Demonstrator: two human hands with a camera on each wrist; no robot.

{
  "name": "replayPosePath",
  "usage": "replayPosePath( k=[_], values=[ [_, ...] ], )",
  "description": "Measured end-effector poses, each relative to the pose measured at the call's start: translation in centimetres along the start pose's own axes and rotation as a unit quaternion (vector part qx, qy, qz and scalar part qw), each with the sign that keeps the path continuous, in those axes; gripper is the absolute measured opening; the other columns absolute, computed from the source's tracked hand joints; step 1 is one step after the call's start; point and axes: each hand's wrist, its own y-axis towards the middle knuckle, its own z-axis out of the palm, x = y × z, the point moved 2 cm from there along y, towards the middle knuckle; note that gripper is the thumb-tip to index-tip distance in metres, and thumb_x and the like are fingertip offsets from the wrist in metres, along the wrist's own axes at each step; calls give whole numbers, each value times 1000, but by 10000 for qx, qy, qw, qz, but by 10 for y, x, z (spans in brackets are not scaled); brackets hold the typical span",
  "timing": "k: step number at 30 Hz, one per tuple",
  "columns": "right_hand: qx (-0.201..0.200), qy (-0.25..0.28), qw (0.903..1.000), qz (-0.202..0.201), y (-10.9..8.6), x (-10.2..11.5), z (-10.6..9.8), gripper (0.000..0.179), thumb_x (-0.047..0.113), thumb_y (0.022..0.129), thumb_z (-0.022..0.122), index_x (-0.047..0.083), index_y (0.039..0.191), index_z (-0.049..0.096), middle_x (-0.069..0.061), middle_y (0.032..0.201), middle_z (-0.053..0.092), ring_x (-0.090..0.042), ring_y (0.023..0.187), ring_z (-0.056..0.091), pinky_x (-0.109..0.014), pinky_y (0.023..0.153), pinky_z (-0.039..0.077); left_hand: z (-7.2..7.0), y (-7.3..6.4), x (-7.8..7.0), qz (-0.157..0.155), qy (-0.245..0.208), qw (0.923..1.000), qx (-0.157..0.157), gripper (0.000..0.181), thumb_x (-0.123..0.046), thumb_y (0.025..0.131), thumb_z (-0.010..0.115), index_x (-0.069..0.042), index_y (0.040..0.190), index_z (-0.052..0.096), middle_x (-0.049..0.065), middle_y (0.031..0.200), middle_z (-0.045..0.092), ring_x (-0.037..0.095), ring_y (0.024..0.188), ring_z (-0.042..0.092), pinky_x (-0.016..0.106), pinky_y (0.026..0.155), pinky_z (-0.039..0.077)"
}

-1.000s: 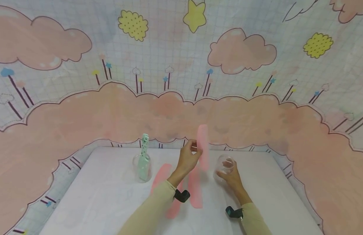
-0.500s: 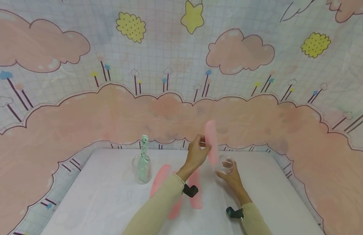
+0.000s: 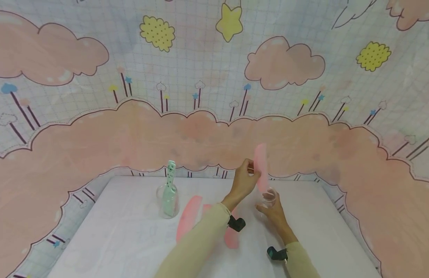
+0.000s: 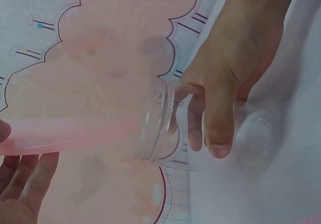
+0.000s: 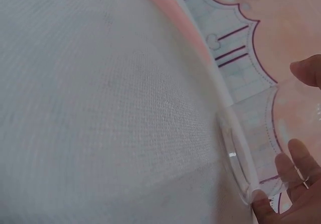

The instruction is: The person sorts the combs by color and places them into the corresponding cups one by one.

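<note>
My left hand (image 3: 244, 180) pinches a pink comb (image 3: 261, 166), held upright above the table. Its lower end is at the mouth of a clear plastic jar (image 4: 159, 123); whether it dips inside, I cannot tell. In the left wrist view, fine teeth show along the comb's edge. Thumb and fingers of my right hand (image 3: 276, 213) grip the jar, which stands on the table. Several fingers of that hand also show around the jar in the right wrist view. More pink combs lie at mid-table, including a left one (image 3: 189, 217) and a right one (image 3: 231, 236), partly behind my left arm.
Another clear jar (image 3: 161, 197) stands left on the white table (image 3: 127, 231), holding a mint-green item (image 3: 170, 193) with a dark-spotted handle. A patterned cloth backdrop (image 3: 186, 135) rises behind the table's far edge. Each wrist wears a dark camera.
My left hand has carried the pink comb rightward, from left of the jar to over its mouth. My right hand keeps its grip on the jar in the same place.
</note>
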Motion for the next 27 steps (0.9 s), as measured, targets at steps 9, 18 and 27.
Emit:
replayPosePath(
  k=[9,18,27],
  values=[
    [18,-194,9996,215,0,0,0,93,22,79,80,15,150,20,-18,145,41,-37,136,38,-61,113,32,14,0,10,-117,221,9996,99,18,-13,90,64,-8,107,58,8,99,68,14,91,64,23,76,53],
    [46,-200,9998,82,1,0,-1,97,19,79,80,8,152,17,-23,149,33,-42,137,36,-60,113,32,23,-2,19,-243,321,9991,111,18,-9,89,63,-7,106,58,9,99,69,15,90,65,21,76,52],
    [190,-157,9994,239,2,-2,-2,101,21,81,79,9,155,12,-21,162,16,-43,147,23,-59,117,28,28,-7,28,-412,353,9982,271,22,-8,90,64,-8,111,57,9,101,69,15,90,66,21,75,54]
  ],
)
